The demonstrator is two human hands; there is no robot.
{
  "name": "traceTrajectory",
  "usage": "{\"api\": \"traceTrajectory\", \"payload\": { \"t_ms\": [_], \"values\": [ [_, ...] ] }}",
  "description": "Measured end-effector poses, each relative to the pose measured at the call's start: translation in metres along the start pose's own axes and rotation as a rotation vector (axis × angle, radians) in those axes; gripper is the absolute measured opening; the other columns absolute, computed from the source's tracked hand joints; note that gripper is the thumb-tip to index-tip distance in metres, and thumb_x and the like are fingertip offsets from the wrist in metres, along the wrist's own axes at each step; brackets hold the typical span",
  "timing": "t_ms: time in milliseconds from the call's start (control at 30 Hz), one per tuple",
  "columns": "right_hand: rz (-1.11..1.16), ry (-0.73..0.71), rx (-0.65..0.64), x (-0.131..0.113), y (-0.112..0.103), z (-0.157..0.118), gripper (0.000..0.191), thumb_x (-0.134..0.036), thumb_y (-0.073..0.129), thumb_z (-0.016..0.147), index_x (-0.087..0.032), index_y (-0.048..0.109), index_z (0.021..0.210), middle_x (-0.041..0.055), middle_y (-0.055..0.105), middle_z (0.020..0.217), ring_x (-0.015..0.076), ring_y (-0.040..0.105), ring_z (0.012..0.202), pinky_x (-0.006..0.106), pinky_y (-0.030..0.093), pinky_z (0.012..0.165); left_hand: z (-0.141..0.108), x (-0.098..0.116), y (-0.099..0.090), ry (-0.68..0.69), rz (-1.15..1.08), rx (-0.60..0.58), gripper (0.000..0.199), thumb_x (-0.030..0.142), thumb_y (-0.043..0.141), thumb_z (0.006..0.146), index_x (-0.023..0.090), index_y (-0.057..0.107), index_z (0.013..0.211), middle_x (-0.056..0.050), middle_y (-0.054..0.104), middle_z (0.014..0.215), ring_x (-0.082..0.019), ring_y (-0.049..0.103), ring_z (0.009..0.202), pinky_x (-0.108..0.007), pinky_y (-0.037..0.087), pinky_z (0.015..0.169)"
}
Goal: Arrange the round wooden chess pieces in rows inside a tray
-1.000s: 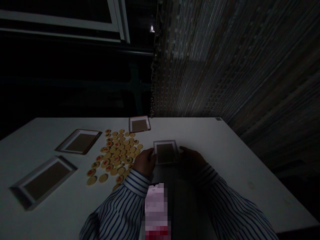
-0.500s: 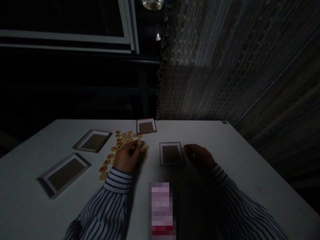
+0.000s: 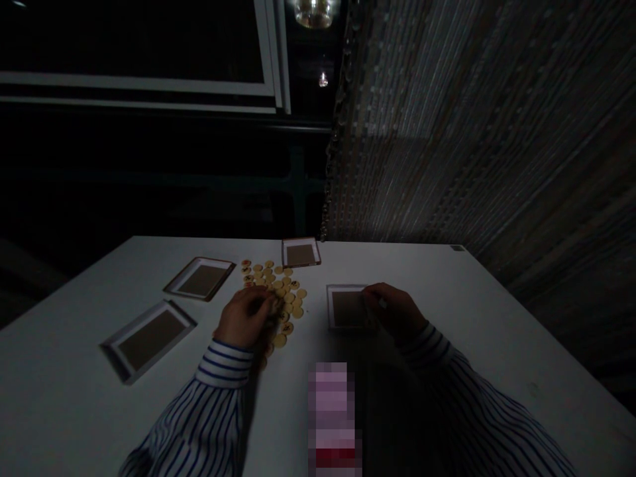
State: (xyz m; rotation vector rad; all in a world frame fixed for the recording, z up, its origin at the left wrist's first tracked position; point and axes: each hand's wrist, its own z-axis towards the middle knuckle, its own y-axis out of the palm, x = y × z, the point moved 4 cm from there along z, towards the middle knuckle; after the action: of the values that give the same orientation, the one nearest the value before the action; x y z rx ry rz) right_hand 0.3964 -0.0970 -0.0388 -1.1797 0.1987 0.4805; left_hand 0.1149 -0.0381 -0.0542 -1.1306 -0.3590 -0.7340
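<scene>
My left hand (image 3: 244,319) rests low over a spread of round wooden Chinese chess pieces (image 3: 279,291), its fingers curled and pinched. Whatever sits between those fingertips is hidden in shadow. Some pieces show red or dark characters; others look plain. At the right rim of a shallow open box (image 3: 345,310) with a brown bottom, my right hand (image 3: 393,311) has thumb and fingers drawn together. Its fingertips overlap the rim; whether they grip it or a small thing is too dark to tell.
Three more shallow open boxes stand on the white table (image 3: 308,397): a grey-white one (image 3: 149,339) front left, one behind it (image 3: 199,278), and one at the back (image 3: 301,253). A strand curtain (image 3: 407,165) hangs beyond. A blurred pink-and-red patch (image 3: 334,411) lies at the near edge.
The view has swung slightly left. My left hand has shifted left over the pieces, uncovering some on its right side. My right hand has come leftward over the box's right rim.
</scene>
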Motion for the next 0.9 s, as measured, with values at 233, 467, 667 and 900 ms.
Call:
{"api": "traceTrajectory", "payload": {
  "t_ms": [233, 467, 667, 900],
  "values": [
    [0.067, 0.016, 0.009, -0.022, -0.002, 0.017, 0.018, -0.024, 0.042, 0.079, -0.016, 0.058, 0.081, 0.0039, 0.062, 0.079, 0.0128, 0.055, 0.073, 0.023, 0.041, 0.067, -0.002, -0.01, 0.011, 0.126, 0.041, -0.061, 0.025, 0.039, 0.05, 0.071, 0.02, 0.064, 0.081, -0.005, 0.059, 0.104, -0.02, 0.05, 0.101, -0.036, 0.037, 0.092],
    [0.026, -0.02, -0.053, -0.055, 0.012, 0.037, 0.017, -0.021, 0.043, 0.079, -0.016, 0.059, 0.079, 0.0042, 0.062, 0.079, 0.0125, 0.055, 0.074, 0.022, 0.04, 0.068, -0.009, -0.018, 0.017, 0.218, 0.041, -0.068, 0.026, 0.039, 0.053, 0.07, 0.02, 0.064, 0.084, -0.007, 0.057, 0.107, -0.021, 0.049, 0.102, -0.038, 0.037, 0.092],
    [-0.059, -0.131, -0.084, -0.084, 0.037, 0.049, 0.021, -0.025, 0.039, 0.081, -0.019, 0.059, 0.08, 0.0018, 0.061, 0.079, 0.0123, 0.054, 0.075, 0.023, 0.036, 0.067, -0.018, -0.015, 0.027, 0.314, 0.176, -0.128, 0.03, 0.042, 0.053, 0.069, 0.022, 0.063, 0.089, -0.007, 0.055, 0.111, -0.025, 0.045, 0.107, -0.043, 0.035, 0.091],
    [-0.328, -0.262, -0.164, -0.09, 0.076, 0.045, 0.022, -0.026, 0.038, 0.081, -0.018, 0.057, 0.075, 0.0045, 0.058, 0.073, 0.0153, 0.05, 0.069, 0.028, 0.029, 0.062, -0.019, -0.025, 0.037, 0.305, 0.289, -0.118, 0.031, 0.041, 0.056, 0.066, 0.025, 0.063, 0.092, -0.007, 0.054, 0.114, -0.029, 0.04, 0.111, -0.048, 0.032, 0.089]
  ]
}}
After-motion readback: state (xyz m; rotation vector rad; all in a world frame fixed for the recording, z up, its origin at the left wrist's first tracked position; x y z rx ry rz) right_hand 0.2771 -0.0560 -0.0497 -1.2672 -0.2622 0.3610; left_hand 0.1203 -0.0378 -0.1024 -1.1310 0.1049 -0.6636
